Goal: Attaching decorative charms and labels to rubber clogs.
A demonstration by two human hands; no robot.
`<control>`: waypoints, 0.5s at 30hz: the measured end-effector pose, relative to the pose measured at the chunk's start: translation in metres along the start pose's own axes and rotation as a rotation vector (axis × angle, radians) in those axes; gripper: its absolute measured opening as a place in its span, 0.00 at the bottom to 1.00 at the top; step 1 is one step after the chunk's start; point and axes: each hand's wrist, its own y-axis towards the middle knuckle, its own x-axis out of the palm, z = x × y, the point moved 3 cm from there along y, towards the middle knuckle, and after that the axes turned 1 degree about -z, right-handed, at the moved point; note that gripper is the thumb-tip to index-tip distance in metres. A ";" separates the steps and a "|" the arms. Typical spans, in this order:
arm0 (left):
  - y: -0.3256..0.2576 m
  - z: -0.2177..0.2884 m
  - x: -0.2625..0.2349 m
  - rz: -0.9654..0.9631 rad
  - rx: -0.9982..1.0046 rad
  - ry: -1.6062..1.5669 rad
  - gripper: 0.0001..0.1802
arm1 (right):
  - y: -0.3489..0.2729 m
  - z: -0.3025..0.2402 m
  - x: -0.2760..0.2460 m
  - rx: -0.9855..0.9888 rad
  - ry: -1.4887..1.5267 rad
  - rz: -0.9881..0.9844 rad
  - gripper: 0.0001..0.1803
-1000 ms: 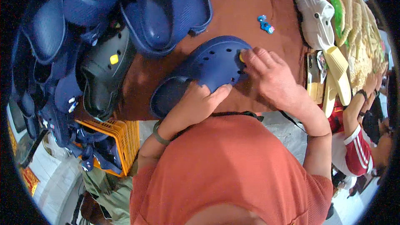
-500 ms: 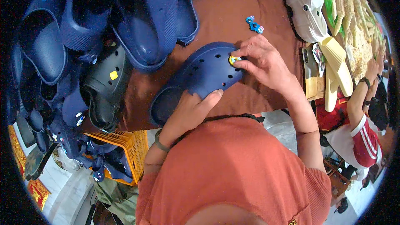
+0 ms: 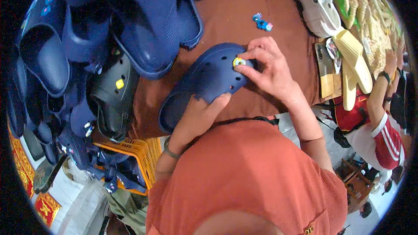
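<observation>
A navy clog with round holes lies on its sole over the brown cloth before me. My left hand grips its near side, the thumb on top and the other fingers hidden inside the opening. My right hand is at the toe end, thumb and index finger pinching a small yellow-and-white shoe charm against the clog's upper. Whether the charm's stem sits in a hole is hidden. Beyond my right hand, several small blue charms lie together on the cloth.
Navy slippers are heaped at the left, beside a black clog. An orange crate stands below the table edge. To the right are a white clog, cream slides, a phone and another person's arm.
The view has shifted slightly. Both hands keep their holds, and the right fingers stay on the yellow charm with the hand a little more upright.
</observation>
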 end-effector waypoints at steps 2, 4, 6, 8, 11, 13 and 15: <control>-0.003 0.002 0.002 -0.055 0.016 0.025 0.19 | 0.000 -0.003 -0.002 -0.047 -0.077 0.000 0.11; -0.006 0.012 0.002 0.055 -0.131 -0.033 0.18 | 0.001 -0.004 0.001 -0.131 -0.047 0.047 0.10; -0.008 0.012 0.007 0.079 -0.130 -0.076 0.17 | 0.003 -0.008 -0.003 -0.150 -0.122 -0.099 0.09; -0.010 0.006 0.009 0.108 -0.138 -0.120 0.16 | 0.005 -0.014 -0.010 -0.232 -0.244 -0.196 0.12; -0.006 -0.001 0.006 0.122 -0.245 -0.113 0.16 | 0.004 -0.014 -0.013 -0.275 -0.343 -0.235 0.14; -0.004 0.010 0.008 0.142 -0.255 -0.081 0.17 | 0.003 -0.011 -0.014 -0.271 -0.328 -0.223 0.15; -0.005 0.016 0.005 0.156 -0.298 -0.077 0.17 | 0.004 -0.005 -0.010 -0.284 -0.289 -0.219 0.15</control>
